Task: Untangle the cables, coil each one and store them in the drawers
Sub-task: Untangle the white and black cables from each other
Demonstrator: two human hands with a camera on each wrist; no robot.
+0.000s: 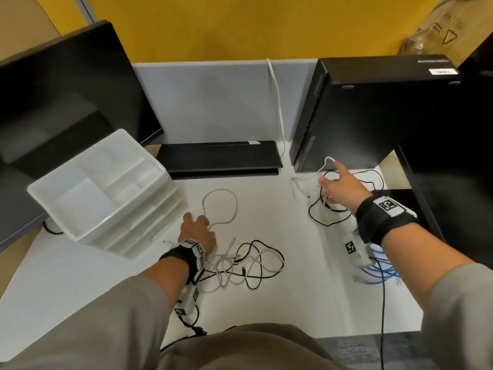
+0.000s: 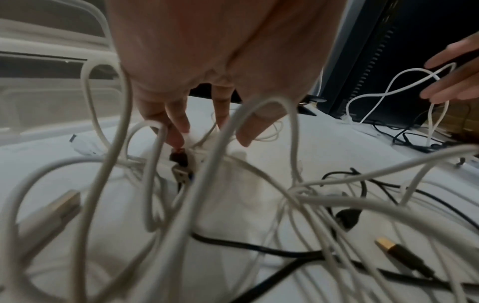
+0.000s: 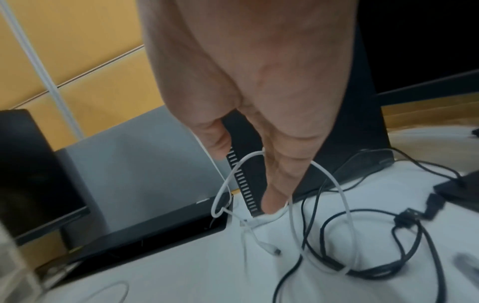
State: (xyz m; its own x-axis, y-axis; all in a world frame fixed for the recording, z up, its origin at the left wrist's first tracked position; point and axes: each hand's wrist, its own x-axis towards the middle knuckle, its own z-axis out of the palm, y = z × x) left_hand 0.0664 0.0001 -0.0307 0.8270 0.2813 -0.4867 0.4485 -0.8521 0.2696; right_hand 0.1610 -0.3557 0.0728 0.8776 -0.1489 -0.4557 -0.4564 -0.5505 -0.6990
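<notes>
A tangle of white and black cables point(image 1: 240, 263) lies on the white desk in front of me. My left hand point(image 1: 197, 228) stands on its fingertips point(image 2: 178, 131) at the foot of a grey-white cable loop point(image 1: 220, 206), touching a small dark connector point(image 2: 178, 156); thumb and fingers stay apart. My right hand point(image 1: 334, 181) reaches toward the black PC tower point(image 1: 373, 116) with fairly straight fingers point(image 3: 274, 194). A thin white cable point(image 1: 326, 160) is draped over them and trails down to the desk point(image 3: 338, 185). The white drawer unit point(image 1: 106, 198) stands at the left with its top tray empty.
A black cable point(image 1: 329, 225) sprawls under my right hand and a blue cable point(image 1: 378, 271) lies beneath my right wrist. A black monitor point(image 1: 66, 97) stands behind the drawers, with a flat black keyboard point(image 1: 218, 156) at the back and a grey partition point(image 1: 226, 102) behind it.
</notes>
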